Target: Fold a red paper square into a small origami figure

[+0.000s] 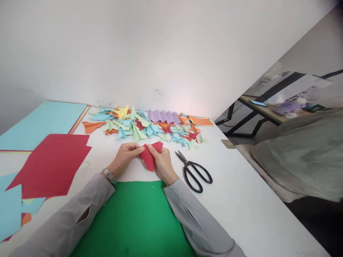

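Observation:
A small piece of folded red paper [149,160] is held up between both hands, its narrow end pointing down. My left hand [125,157] pinches its left edge between thumb and fingers. On the other side, my right hand [163,162] grips the paper with the thumb lying across its front. The fingers behind the paper are partly hidden. Black-handled scissors [191,169] lie slightly open just right of my right hand. Beyond both hands spreads a pile of folded paper planes and stars [139,132] in several colours.
Red sheets [56,160] lie on the left over light blue sheets [48,117]. A green mat [136,217] is in front of me. Pleated purple paper [164,117] and an orange stack [200,120] rest near the wall. A person in loose grey-green clothing [297,153] is at right.

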{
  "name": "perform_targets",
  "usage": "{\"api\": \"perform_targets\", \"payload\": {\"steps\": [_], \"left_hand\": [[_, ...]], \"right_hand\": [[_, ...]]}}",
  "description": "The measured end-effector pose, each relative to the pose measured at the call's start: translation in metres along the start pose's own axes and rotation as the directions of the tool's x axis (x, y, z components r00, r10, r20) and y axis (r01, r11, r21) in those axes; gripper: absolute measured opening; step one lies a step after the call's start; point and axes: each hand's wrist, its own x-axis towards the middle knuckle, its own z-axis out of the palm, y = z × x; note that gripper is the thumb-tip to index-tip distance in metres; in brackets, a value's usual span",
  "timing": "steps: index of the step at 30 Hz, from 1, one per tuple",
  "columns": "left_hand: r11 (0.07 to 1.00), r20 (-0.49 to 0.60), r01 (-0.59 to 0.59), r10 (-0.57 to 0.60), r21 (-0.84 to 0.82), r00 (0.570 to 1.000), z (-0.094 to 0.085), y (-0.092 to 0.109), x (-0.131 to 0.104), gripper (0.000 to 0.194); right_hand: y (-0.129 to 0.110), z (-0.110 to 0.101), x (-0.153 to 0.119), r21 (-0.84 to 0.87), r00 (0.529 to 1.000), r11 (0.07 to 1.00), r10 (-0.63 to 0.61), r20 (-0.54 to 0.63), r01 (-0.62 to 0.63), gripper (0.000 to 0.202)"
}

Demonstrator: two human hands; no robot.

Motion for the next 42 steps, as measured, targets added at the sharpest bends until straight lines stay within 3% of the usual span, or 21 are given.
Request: {"api": "perform_targets", "payload": {"steps": [9, 19, 27, 36, 42], "left_hand": [[0.984, 0.038, -0.017, 0.01, 0.18, 0.999, 0.002, 0.004, 0.0, 0.026], [0.984, 0.029, -0.006, 0.001, 0.181, 1.0, 0.005, 0.005, -0.001, 0.03], [0.999, -0.05, -0.017, 0.019, 0.037, 0.999, 0.002, -0.001, 0.0, 0.025], [0.995, -0.038, -0.051, 0.055, 0.091, 0.998, 0.001, -0.002, 0.001, 0.028], [0.986, -0.1, -0.04, 0.057, 0.164, 0.993, 0.002, -0.004, 0.001, 0.04]], "right_hand": [[-0.007, 0.0, -0.003, -0.075, 0.999, 0.997, 0.022, -0.03, -0.024, 0.037], [-0.006, 0.0, -0.002, 0.041, 0.996, 0.997, 0.062, -0.058, -0.06, 0.042], [-0.001, -0.003, -0.001, -0.005, 0.998, 1.0, 0.007, 0.066, -0.007, 0.027], [-0.001, -0.003, -0.002, -0.151, 0.996, 0.986, -0.052, 0.079, 0.064, 0.028], [-0.002, -0.003, -0.003, -0.135, 0.994, 0.99, -0.032, 0.104, 0.046, 0.026]]}}
